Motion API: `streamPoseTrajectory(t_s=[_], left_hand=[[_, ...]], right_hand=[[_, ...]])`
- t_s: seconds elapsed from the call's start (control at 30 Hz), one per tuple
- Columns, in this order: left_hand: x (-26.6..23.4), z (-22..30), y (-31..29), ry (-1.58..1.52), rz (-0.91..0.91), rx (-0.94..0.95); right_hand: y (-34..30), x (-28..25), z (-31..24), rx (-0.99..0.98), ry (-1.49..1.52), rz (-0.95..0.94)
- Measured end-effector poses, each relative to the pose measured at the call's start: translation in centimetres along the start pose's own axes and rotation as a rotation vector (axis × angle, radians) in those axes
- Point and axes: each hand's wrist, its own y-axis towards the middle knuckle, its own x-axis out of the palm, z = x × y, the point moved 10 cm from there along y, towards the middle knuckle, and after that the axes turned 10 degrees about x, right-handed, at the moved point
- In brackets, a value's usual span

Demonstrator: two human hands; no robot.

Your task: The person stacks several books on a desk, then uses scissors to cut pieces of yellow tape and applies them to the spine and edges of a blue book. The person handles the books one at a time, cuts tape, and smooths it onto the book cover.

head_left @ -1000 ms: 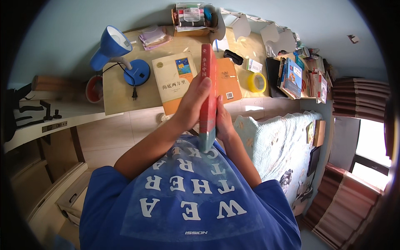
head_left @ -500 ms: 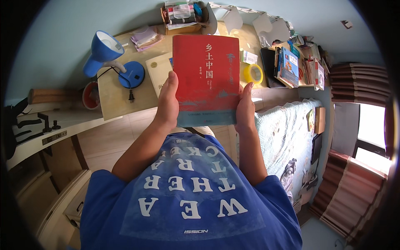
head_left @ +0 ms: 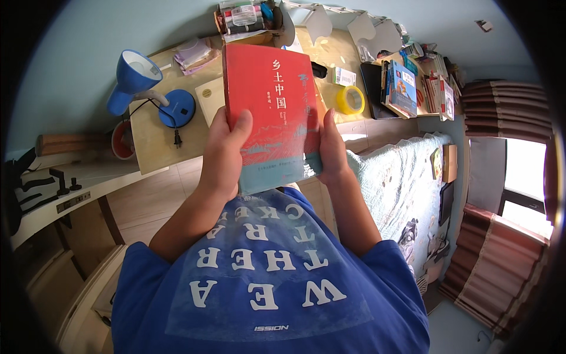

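Note:
A closed book (head_left: 274, 138) with a red cover and a teal band along its lower part is held up in front of me, slightly tilted. Its left edge is gripped by my left hand (head_left: 227, 150), with the thumb lying on the front cover and the other fingers hidden behind. My right hand (head_left: 333, 147) clasps the opposite edge, thumb upright along the side. Behind the red book, a pale cream book (head_left: 211, 101) lies on the desk, partly covered from view.
On the wooden desk (head_left: 154, 144) stand a blue lamp (head_left: 177, 108) with its plug loose, a yellow tape roll (head_left: 351, 100), a small box (head_left: 344, 76) and upright books (head_left: 402, 88). A bed (head_left: 386, 171) is at the right, a white shelf (head_left: 106, 180) at the left.
The book has shifted left and turned, its right side tipping away. Both hands moved with it, and my left thumb now lies farther over the cover. The view has swung slightly.

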Motion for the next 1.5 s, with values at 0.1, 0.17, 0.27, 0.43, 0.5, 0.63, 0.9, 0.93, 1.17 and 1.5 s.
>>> streamPoseTrajectory(t_s=[0.1, 0.17, 0.27, 0.43, 0.5, 0.63, 0.9, 0.93, 1.17, 1.5], left_hand=[[0.9, 1.4, -0.6, 0.083, -0.029, 0.036], [1.5, 2.0, -1.0, 0.084, -0.052, 0.075], [2.1, 2.3, -1.3, 0.099, -0.073, 0.12], [2.5, 1.9, -1.4, 0.112, -0.1, 0.142], [2.6, 1.6, -1.5, 0.127, -0.102, 0.152], [2.8, 1.8, -0.4, 0.285, -0.21, 0.2], [2.7, -10.4, 4.4, -0.898, -0.641, -0.346], [5.3, -10.7, 3.6, -1.124, -0.642, -0.556], [7.4, -9.2, 2.5, -1.31, -0.681, -0.581], [7.0, -11.1, 2.9, -1.065, -0.73, -0.61]], right_hand=[[0.3, -0.6, 1.8, 0.053, 0.041, 0.013], [0.5, -0.4, 2.7, 0.083, 0.052, -0.006], [0.6, -0.4, 3.6, 0.127, 0.072, -0.01], [0.5, -0.8, 3.9, 0.132, 0.128, -0.031], [0.1, -1.5, 3.4, 0.117, 0.092, 0.037], [-1.7, -2.9, 0.8, -0.053, -0.133, 0.26], [-8.9, 7.9, -3.9, -0.487, -1.013, 0.009], [-8.9, 6.9, -4.3, -0.495, -0.928, 0.021], [-8.6, -5.2, -6.2, -0.411, -0.343, 0.414], [-2.8, -7.3, 3.4, 0.032, -0.287, 0.317]])
